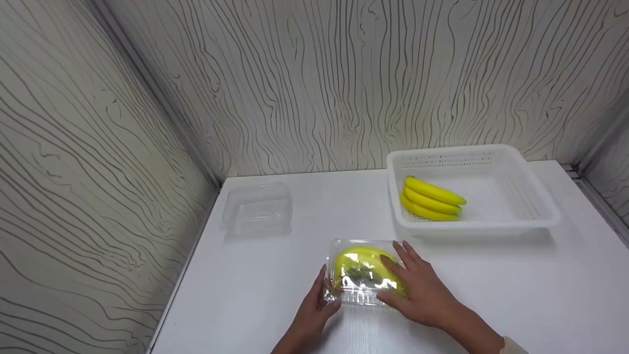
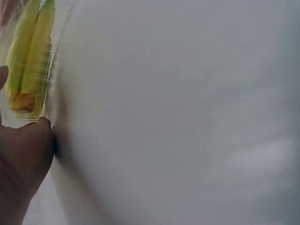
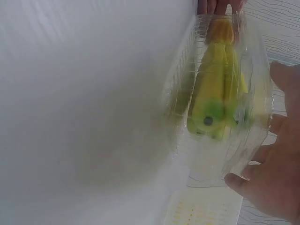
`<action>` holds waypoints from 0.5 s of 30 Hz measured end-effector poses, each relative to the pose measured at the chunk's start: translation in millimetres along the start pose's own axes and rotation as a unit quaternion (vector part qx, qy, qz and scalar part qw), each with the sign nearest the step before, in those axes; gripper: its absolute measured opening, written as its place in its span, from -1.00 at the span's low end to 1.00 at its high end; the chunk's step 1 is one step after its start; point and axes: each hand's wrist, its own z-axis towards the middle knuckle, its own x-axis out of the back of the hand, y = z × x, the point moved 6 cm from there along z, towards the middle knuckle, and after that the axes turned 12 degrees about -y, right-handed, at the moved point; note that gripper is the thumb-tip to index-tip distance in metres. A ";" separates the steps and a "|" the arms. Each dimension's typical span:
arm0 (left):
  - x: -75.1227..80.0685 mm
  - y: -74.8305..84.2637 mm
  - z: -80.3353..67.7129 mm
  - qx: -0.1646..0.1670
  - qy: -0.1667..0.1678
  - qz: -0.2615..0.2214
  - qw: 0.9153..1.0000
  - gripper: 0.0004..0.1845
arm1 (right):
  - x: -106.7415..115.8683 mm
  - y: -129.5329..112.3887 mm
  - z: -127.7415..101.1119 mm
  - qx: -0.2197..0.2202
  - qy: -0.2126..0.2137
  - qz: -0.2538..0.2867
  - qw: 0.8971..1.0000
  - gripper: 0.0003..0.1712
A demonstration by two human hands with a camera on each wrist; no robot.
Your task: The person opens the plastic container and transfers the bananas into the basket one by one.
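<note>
A clear plastic clamshell box (image 1: 361,298) with a bunch of yellow bananas (image 1: 363,255) inside lies near the table's front. My left hand (image 1: 312,309) holds its left end, thumb at the front corner and fingers along the side. Spread over the right part of the lid, the fingers of my right hand (image 1: 425,292) press on it, with the thumb at the front edge. Through the box wall, the bananas' brown stem end (image 2: 22,102) shows beside the left hand in the left wrist view. Greenish tips (image 3: 208,115) face the right hand (image 3: 276,173) in the right wrist view.
A white perforated basket (image 1: 476,224) stands at the back right with another banana bunch (image 1: 432,199) at its left side. At the back left sits a second clear plastic box (image 1: 258,209) without fruit. Wood-patterned walls (image 1: 314,83) enclose the white table (image 1: 236,285).
</note>
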 end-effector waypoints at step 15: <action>-4.8 1.8 -1.2 -0.019 0.004 0.043 0.999 -0.03 | -20.4 -6.0 1.7 -0.017 0.032 -0.098 0.995 0.18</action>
